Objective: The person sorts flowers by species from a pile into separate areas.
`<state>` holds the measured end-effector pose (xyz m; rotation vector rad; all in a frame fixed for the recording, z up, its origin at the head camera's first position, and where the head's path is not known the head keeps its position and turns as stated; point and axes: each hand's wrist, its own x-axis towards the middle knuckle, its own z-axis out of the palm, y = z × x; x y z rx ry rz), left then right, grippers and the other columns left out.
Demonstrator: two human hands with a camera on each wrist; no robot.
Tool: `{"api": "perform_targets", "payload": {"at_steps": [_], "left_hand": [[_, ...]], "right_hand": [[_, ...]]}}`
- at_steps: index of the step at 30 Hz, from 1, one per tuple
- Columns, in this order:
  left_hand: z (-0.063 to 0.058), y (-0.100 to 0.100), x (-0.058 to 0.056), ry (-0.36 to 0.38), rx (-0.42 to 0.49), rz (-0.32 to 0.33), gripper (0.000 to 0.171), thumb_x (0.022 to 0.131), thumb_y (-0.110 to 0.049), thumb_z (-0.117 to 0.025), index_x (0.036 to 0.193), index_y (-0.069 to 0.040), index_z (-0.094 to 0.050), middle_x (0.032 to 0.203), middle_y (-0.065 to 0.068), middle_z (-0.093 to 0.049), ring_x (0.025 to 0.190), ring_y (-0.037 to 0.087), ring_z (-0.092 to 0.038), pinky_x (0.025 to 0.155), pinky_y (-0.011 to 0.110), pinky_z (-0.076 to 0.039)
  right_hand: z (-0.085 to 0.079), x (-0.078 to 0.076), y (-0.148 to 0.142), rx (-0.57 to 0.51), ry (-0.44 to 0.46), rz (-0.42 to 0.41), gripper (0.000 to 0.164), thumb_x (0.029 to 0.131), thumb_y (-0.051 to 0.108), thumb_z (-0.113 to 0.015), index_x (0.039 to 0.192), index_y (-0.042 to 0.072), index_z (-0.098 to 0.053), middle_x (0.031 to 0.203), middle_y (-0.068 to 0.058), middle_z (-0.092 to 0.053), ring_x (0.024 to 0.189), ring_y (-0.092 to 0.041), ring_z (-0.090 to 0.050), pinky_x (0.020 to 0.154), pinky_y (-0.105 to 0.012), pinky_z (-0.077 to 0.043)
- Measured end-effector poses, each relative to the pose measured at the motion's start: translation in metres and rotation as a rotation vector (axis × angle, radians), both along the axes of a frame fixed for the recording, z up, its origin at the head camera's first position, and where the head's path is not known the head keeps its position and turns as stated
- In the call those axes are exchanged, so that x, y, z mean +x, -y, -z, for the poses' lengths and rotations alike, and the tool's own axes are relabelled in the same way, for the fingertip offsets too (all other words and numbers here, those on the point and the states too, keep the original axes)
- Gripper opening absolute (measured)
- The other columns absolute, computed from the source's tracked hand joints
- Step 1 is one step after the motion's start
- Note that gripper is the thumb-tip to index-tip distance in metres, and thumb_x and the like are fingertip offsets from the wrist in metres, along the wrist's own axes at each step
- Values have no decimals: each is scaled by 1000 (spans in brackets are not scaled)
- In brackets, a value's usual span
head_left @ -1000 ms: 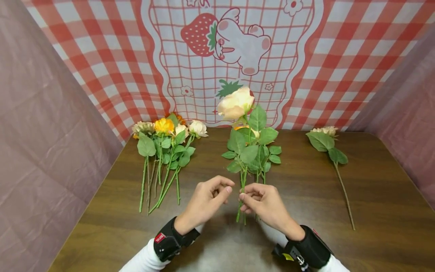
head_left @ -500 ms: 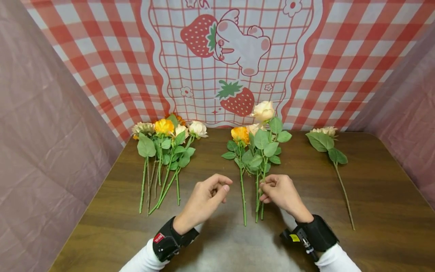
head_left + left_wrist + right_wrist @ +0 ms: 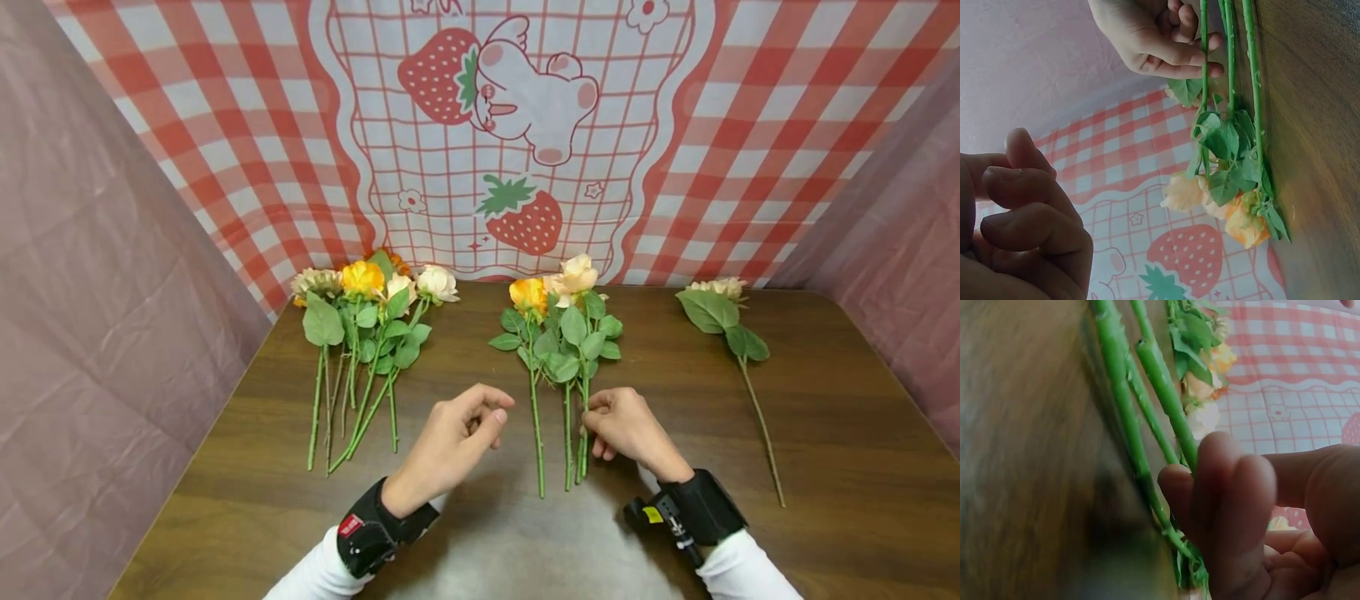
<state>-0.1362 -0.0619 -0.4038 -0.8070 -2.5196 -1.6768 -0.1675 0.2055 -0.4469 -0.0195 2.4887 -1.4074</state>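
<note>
My right hand pinches the green stem of a pale peach rose between thumb and fingers. This rose lies low over a small group in the middle of the table, beside an orange rose and another peach bloom partly hidden behind it. In the right wrist view the held stem runs down to the fingertips, with other stems just beside it. My left hand hovers left of the group, its fingers loosely curled around nothing. The left wrist view also shows those bent fingers apart from the stems.
A larger bunch of orange, cream and peach flowers lies on the left of the brown wooden table. At the right lies a single cream flower with a long stem. A red-checked strawberry cloth hangs behind.
My right hand has moved right with the peach rose and lowered its bloom from above the group to beside the other roses. The left hand has stayed almost still.
</note>
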Motion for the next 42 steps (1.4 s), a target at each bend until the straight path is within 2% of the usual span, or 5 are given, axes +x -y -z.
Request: {"api": "perform_targets", "payload": {"at_steps": [8, 21, 33, 37, 42], "left_hand": [[-3, 0, 1, 22, -39, 9, 15, 99, -6, -56, 111, -9, -66, 69, -5, -60, 50, 3, -46, 46, 20, -34], [-2, 0, 2, 48, -75, 27, 16, 100, -7, -55, 110, -9, -66, 70, -6, -60, 51, 4, -47, 47, 20, -35], [-3, 4, 0, 4, -93, 23, 14, 99, -7, -56, 107, -7, -67, 71, -3, -62, 53, 3, -51, 45, 21, -37], [-8, 14, -7, -62, -185, -80, 12, 98, -8, -58, 104, -8, -69, 70, -7, -61, 53, 1, -50, 47, 21, -39], [-14, 43, -24, -161, -455, -329, 7, 95, -13, -64, 96, -10, -70, 73, -2, -67, 54, 8, -53, 48, 27, -43]], "right_hand": [[5, -1, -2, 207, -90, -49, 23, 90, 4, -58, 107, -9, -65, 52, -4, -56, 36, -13, -51, 40, -32, -45], [4, -2, -9, 315, -113, -50, 7, 86, 6, -57, 84, 1, -61, 47, -2, -53, 36, -13, -52, 41, -31, -44], [1, -3, -13, 358, -106, -40, 28, 90, 13, -62, 106, -9, -66, 45, 0, -54, 36, -12, -53, 41, -31, -45], [-1, -3, -11, 365, -130, -25, 20, 92, 17, -62, 96, -2, -68, 44, 0, -52, 35, -13, -52, 42, -31, -44], [-7, -2, -8, 362, -161, 11, 27, 93, 19, -58, 109, -3, -62, 50, -1, -55, 38, -15, -53, 45, -32, -42]]}}
